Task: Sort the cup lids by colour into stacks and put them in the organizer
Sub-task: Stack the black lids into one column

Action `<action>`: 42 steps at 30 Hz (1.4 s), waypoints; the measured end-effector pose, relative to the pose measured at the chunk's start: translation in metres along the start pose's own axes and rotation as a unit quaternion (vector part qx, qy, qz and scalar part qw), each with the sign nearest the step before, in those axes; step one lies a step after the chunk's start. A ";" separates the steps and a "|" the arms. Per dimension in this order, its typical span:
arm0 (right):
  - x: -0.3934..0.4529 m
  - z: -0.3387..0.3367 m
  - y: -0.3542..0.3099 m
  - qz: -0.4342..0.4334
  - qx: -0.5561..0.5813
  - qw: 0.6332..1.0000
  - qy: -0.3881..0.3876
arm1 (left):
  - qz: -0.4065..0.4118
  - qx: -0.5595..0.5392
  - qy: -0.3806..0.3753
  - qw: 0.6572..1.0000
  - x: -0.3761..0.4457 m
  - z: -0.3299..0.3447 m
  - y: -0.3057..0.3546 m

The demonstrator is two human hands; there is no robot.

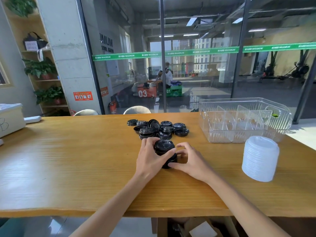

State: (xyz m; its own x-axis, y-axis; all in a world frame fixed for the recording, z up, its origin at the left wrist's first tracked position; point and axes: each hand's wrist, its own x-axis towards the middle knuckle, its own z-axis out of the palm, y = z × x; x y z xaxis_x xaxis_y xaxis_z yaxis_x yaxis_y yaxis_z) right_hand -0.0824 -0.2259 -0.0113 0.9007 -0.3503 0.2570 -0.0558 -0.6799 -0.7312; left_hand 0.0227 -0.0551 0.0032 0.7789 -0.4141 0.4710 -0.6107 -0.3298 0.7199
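The left hand (pixel 150 155) and right hand (pixel 191 161) both curl around a black lid stack (pixel 165 151). The clear organizer (pixel 244 134) seems to hold only dividers; the white lid stack (pixel 259 159) stands beside it.

Bright daylight, glass reflections, wide-angle edge distortion.

- A wooden table (pixel 68 159) carries everything.
- A loose pile of black lids (pixel 159 128) lies mid-table.
- A short black lid stack (pixel 165 151) stands nearer.
- A white lid stack (pixel 259 159) stands right.
- A clear organizer (pixel 244 119) sits behind it.
- A white box (pixel 10 119) sits far left.
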 end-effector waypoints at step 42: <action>0.001 0.001 0.006 -0.009 0.014 1.000 -0.014 | 0.001 -0.006 -0.174 0.985 0.001 -0.019 -0.013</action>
State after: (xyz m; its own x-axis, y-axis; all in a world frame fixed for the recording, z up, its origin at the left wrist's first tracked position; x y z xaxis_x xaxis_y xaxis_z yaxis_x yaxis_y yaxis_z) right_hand -0.0813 -0.2297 -0.0165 0.9134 -0.3194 0.2524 -0.0279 -0.6676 -0.7440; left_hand 0.0340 -0.0348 0.0044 0.6803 -0.6811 0.2709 -0.6091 -0.3197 0.7258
